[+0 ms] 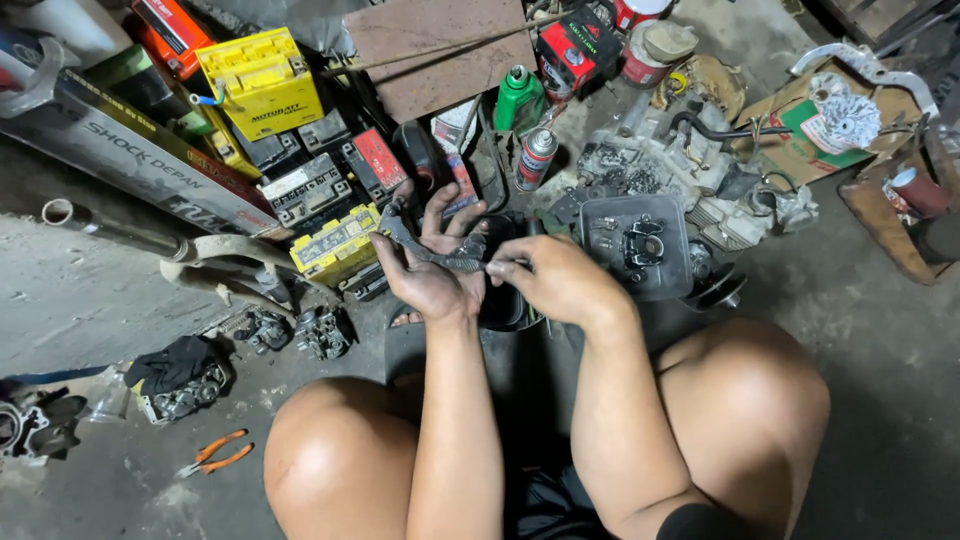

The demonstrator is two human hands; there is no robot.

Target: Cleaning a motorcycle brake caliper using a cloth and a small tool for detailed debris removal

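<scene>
Far left: a long printed carton (150, 165) is lying slantwise on the concrete floor (80, 300); a metal tube (120, 232) is lying just near of it; orange-handled pliers (215, 453) are resting on the floor near the person's left knee. Left of centre: a yellow battery (262, 82) is sitting far back, with grey and yellow batteries (330, 215) stacking nearer; two carburettor bodies (300, 330) are lying just near of them. Centre: the left hand (432, 265) is lying palm up, fingers curling loosely, its grip holding the dark metal bracket (430, 250); the bracket is lying across the palm, running from far left toward the right; the right hand (555, 280) is closing its grip on the bracket's right end, fingertips pinching; both hands are hovering over a black tub (505, 305), between the knees. Right of centre: a spray can (536, 158) and a green bottle (518, 98) are standing far back; a black engine cover (635, 245) is lying just right of the right hand. Far right: a silver finned part (848, 120) is resting on cardboard (790, 150).
</scene>
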